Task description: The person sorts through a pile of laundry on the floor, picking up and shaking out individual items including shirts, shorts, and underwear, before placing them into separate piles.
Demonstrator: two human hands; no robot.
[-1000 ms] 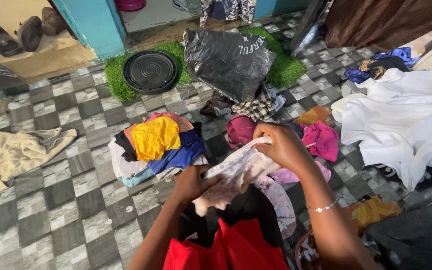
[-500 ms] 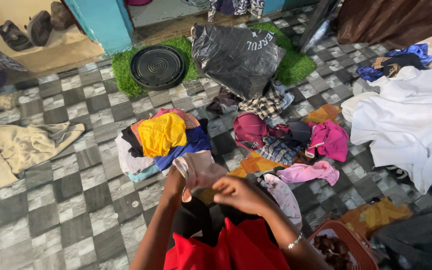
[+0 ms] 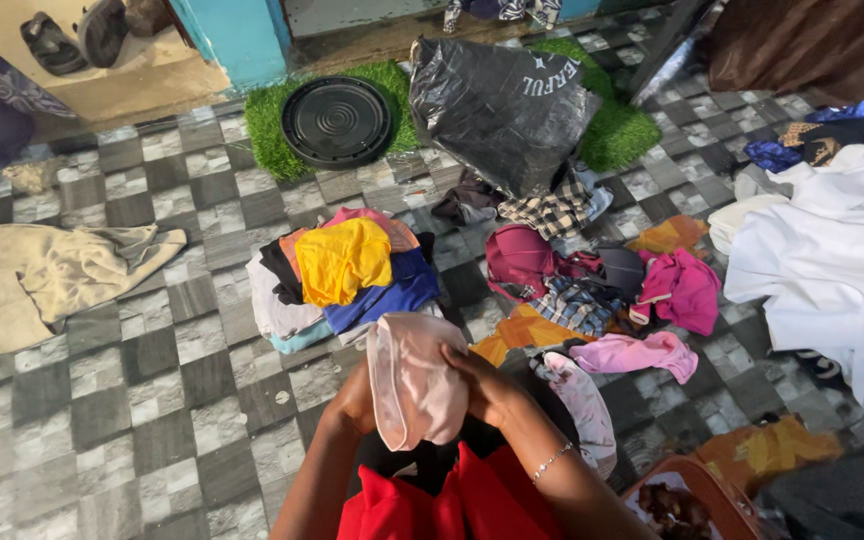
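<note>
Hands: two, left hand (image 3: pixel 352 400) and right hand (image 3: pixel 487 385), both on one pale pink garment (image 3: pixel 414 380).
Black plastic bags: one (image 3: pixel 497 100), behind the garment.
Round black lids: one (image 3: pixel 337 120), left of the bag.
White sheets: one (image 3: pixel 832 250), right of the bag.

A crumpled black plastic bag (image 3: pixel 502 105) with pale lettering near its top edge stands at the far side of the checkered floor (image 3: pixel 152 380). It rests partly on a green grass-like mat (image 3: pixel 612 130), just right of a round black lid (image 3: pixel 337 120), with loose clothes spilling at its foot.
</note>
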